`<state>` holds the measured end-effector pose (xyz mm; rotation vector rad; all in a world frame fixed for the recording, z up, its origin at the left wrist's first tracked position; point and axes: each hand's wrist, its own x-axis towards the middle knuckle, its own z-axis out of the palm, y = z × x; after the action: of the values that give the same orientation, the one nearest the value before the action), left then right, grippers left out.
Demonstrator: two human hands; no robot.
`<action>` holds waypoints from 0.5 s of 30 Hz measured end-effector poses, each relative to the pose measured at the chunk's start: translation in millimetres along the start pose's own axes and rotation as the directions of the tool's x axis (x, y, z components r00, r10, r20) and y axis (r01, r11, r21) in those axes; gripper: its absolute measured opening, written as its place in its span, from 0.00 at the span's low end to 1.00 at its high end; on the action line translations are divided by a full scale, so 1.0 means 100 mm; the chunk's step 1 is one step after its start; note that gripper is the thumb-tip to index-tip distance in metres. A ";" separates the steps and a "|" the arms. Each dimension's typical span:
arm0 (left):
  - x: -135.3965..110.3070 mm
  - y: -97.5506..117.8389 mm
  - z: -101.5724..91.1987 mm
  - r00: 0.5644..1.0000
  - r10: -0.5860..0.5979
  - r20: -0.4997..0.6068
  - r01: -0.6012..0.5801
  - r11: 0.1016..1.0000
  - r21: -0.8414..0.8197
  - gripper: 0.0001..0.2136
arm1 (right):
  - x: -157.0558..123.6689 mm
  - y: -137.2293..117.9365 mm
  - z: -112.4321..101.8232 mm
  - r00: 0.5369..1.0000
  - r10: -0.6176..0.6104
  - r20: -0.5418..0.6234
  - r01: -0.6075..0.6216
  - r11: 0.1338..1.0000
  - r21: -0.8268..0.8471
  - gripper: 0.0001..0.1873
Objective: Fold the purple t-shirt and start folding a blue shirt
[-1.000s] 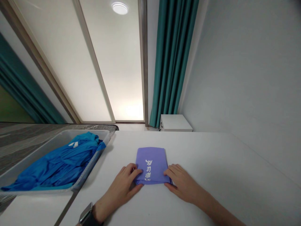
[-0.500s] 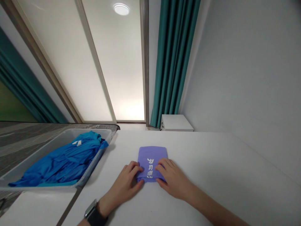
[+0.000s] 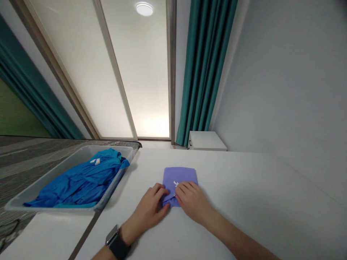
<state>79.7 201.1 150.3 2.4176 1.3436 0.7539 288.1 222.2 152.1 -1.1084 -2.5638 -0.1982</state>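
Note:
A purple garment (image 3: 181,174), folded into a small flat packet, lies on the white table (image 3: 244,202). White lettering shows on it, mostly covered by my right hand (image 3: 193,202). That hand lies over its near right half, with thumb and fingers closed on the cloth by the near edge. At the near left corner, my left hand (image 3: 153,204) pinches the fabric between thumb and fingers, and the cloth is bunched there. A dark-banded watch (image 3: 118,242) is on my left wrist.
To the left, a translucent plastic bin (image 3: 16,204) holds crumpled blue clothing (image 3: 78,182). A gap (image 3: 85,234) runs between two tabletops below the bin. Beyond the table's far edge stand a small white cabinet (image 3: 207,140) and a teal curtain (image 3: 207,72).
My right hand has shifted left across the garment, covering most of the lettering. The near edge is now more bunched between my hands. The whole view has moved slightly.

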 end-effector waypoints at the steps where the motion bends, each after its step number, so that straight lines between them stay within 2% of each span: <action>1: 0.00 0.00 0.01 1.000 -0.013 -0.005 0.013 1.000 -0.005 0.11 | 0.00 0.00 0.00 1.000 -0.003 -0.003 0.003 1.000 -0.001 0.04; 9: 0.02 0.01 0.05 1.000 -0.022 -0.018 0.022 0.999 -0.047 0.05 | -0.03 -0.03 -0.03 1.000 0.019 0.013 -0.020 0.998 0.058 0.05; 12: 0.01 -0.01 0.03 1.000 0.012 -0.010 -0.012 0.999 -0.036 0.05 | -0.03 -0.06 -0.05 0.999 0.037 0.036 -0.040 0.997 0.069 0.09; 15: -0.01 -0.05 0.02 0.997 0.078 -0.001 -0.078 0.996 0.030 0.07 | -0.03 -0.07 -0.05 0.998 0.044 0.053 -0.047 0.997 0.061 0.07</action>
<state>76.4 203.2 146.1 2.5062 1.2760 0.7609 285.9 214.4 155.9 -1.1621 -2.5687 -0.0793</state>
